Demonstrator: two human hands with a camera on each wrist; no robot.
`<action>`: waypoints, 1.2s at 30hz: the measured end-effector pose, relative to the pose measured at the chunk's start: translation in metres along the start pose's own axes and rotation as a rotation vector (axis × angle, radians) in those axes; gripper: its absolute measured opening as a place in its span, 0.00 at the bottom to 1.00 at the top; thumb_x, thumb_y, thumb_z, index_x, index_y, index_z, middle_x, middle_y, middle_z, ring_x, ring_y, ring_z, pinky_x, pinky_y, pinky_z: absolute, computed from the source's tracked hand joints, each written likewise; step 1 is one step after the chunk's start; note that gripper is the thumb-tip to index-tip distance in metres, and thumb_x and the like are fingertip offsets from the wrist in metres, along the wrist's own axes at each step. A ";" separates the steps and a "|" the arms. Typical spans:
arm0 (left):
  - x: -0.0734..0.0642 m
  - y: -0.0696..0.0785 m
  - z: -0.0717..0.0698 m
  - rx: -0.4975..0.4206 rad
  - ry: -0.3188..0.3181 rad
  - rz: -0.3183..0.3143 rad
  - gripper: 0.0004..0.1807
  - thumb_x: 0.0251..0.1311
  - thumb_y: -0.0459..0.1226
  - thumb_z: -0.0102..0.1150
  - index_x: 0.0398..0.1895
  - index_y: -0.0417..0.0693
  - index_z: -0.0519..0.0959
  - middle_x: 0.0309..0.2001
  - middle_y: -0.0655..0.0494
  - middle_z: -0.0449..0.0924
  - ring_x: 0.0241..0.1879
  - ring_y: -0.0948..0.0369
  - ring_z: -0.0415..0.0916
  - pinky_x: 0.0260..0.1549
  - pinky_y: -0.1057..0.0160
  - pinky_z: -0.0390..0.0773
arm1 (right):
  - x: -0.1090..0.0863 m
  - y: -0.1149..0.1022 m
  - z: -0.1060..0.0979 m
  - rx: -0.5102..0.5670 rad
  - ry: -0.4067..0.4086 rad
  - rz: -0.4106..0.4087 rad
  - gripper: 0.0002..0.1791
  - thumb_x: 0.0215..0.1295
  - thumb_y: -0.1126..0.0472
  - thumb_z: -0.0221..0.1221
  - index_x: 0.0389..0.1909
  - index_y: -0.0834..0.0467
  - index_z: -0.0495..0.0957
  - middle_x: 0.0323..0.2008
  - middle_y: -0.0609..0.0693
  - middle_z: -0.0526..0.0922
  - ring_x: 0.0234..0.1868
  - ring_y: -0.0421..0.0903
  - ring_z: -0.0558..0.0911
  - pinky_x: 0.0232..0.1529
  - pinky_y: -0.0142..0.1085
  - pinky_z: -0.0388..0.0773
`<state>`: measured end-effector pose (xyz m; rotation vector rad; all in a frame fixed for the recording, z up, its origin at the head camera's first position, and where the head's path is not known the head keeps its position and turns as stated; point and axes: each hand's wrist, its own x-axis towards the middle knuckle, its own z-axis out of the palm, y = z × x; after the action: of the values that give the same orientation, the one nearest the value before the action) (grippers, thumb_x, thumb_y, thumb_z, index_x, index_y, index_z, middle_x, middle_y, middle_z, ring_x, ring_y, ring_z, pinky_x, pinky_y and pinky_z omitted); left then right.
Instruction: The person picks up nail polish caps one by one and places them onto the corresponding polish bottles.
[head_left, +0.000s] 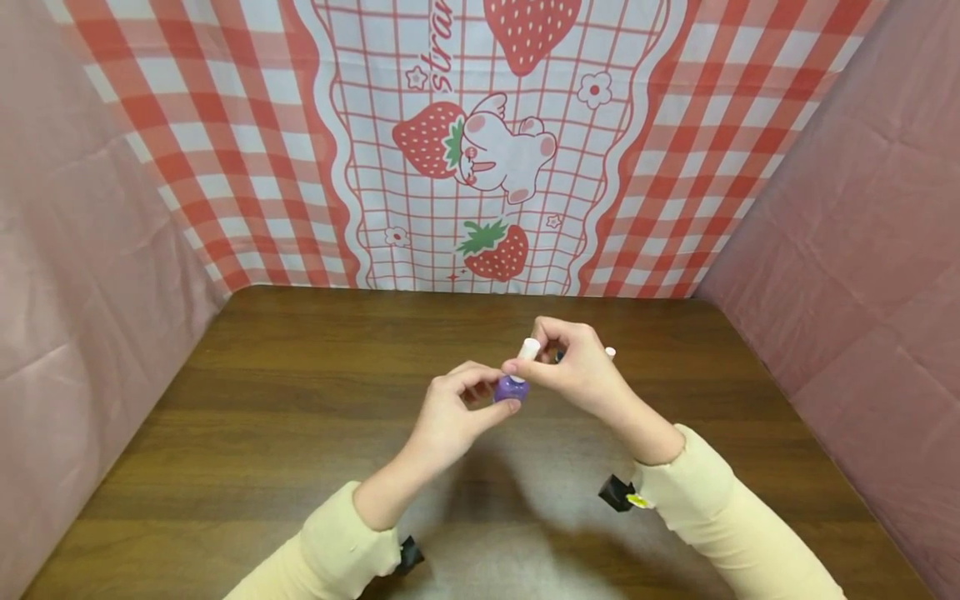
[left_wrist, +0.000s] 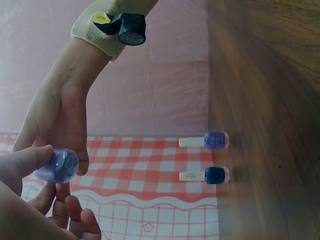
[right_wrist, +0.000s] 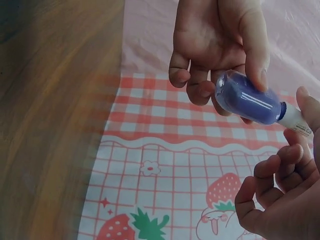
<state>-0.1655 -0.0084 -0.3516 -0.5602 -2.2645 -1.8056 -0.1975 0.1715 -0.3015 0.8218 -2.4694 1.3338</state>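
Observation:
A small nail polish bottle (head_left: 511,390) with purple polish and a white cap (head_left: 530,348) is held up over the table, tilted. My left hand (head_left: 453,408) grips its glass body between thumb and fingers. On the cap, my right hand (head_left: 577,367) pinches with thumb and fingertips. The right wrist view shows the glass body (right_wrist: 250,102) lying between the left thumb and fingers, with a dark purple band at the neck beside the printed cap (right_wrist: 296,121). In the left wrist view the bottle's rounded base faces the camera, and the cap is hidden.
Two more white-capped bottles stand on the table (head_left: 300,433), one purple (left_wrist: 215,140) and one dark blue (left_wrist: 215,175); the right hand mostly covers them in the head view. A strawberry-print checked cloth (head_left: 487,167) hangs behind, and pink cloth (head_left: 840,208) hangs at both sides.

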 end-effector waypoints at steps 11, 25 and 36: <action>-0.001 -0.002 -0.008 -0.076 -0.051 -0.004 0.14 0.49 0.34 0.70 0.41 0.43 0.83 0.36 0.51 0.81 0.33 0.54 0.74 0.32 0.67 0.73 | 0.000 -0.005 -0.013 0.109 -0.126 -0.223 0.14 0.67 0.64 0.55 0.53 0.57 0.78 0.39 0.45 0.80 0.33 0.42 0.72 0.31 0.32 0.70; -0.004 0.001 -0.007 -0.089 -0.100 0.025 0.15 0.51 0.34 0.68 0.43 0.40 0.83 0.37 0.49 0.81 0.33 0.54 0.73 0.30 0.68 0.72 | 0.002 -0.008 -0.015 0.119 -0.193 -0.302 0.09 0.67 0.67 0.54 0.42 0.55 0.81 0.36 0.45 0.80 0.34 0.41 0.72 0.34 0.33 0.70; -0.007 0.002 -0.006 -0.035 -0.083 0.041 0.14 0.50 0.35 0.69 0.42 0.43 0.83 0.34 0.51 0.82 0.30 0.60 0.72 0.30 0.68 0.72 | 0.000 -0.008 -0.011 0.084 -0.112 -0.254 0.05 0.62 0.64 0.61 0.38 0.53 0.82 0.33 0.43 0.81 0.25 0.42 0.69 0.24 0.32 0.66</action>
<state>-0.1594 -0.0150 -0.3513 -0.6954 -2.2610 -1.8379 -0.1933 0.1771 -0.2894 1.2148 -2.3051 1.3385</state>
